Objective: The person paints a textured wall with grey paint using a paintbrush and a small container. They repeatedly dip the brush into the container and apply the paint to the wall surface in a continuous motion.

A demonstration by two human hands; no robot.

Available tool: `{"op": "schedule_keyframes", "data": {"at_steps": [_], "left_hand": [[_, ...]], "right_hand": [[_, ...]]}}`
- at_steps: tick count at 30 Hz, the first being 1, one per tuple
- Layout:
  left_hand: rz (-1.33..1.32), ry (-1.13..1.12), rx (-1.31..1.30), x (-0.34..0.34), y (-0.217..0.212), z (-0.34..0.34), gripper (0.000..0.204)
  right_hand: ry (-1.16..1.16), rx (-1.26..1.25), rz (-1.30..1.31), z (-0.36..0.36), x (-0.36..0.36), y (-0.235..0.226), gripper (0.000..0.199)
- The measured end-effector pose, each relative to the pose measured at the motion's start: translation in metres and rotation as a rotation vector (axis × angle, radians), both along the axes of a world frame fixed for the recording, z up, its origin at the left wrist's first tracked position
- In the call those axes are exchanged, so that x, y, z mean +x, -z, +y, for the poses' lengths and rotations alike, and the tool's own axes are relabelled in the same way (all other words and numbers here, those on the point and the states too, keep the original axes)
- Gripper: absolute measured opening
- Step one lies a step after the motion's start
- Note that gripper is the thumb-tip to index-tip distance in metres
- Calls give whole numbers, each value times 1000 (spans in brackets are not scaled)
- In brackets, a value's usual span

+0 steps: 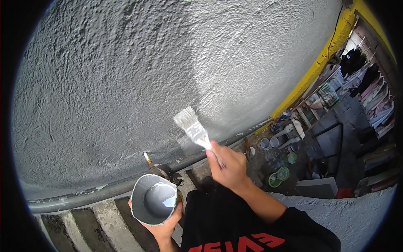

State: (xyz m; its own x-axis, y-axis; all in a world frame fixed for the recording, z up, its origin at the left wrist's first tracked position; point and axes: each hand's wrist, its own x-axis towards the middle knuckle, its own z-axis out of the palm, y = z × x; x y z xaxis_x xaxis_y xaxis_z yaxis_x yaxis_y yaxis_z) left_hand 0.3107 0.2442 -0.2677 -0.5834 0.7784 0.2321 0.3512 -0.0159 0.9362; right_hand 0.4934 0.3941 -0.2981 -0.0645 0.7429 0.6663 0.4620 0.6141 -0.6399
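My right hand [230, 167] is closed round the handle of a paintbrush [194, 127]. The brush's pale bristles point up and left, at or close to the rough wall [113, 75]; whether they touch it, I cannot tell. Grey covers the wall's left part, while the stretch right of the brush looks whiter and brighter. Lower down, my left hand [167, 227] grips a cut-open container of paint [154, 199] from below and the side. Light grey liquid lies inside, with a bright reflection on its surface. Most of the left fingers are behind the container.
A dark pipe [105, 191] runs along the wall's foot, with a rusty valve [156, 168] near the container. Concrete steps or slats [111, 222] lie below. At right are a yellow beam [310, 80], a white stool [289, 136], green tubs [279, 176], hanging clothes [378, 101] and a low wall [344, 214].
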Motion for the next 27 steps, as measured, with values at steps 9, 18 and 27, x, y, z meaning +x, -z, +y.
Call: {"op": "schedule_keyframes", "data": {"at_steps": [9, 18, 27], "left_hand": [[-48, 17, -29, -3, 2, 0, 97], [-54, 15, -37, -3, 2, -1, 98], [-23, -84, -53, -13, 11, -20, 113]], "right_hand": [[17, -554, -42, -5, 15, 26, 14], [-81, -323, 230, 12, 3, -59, 14], [-69, -51, 61, 8, -13, -10, 26]]}}
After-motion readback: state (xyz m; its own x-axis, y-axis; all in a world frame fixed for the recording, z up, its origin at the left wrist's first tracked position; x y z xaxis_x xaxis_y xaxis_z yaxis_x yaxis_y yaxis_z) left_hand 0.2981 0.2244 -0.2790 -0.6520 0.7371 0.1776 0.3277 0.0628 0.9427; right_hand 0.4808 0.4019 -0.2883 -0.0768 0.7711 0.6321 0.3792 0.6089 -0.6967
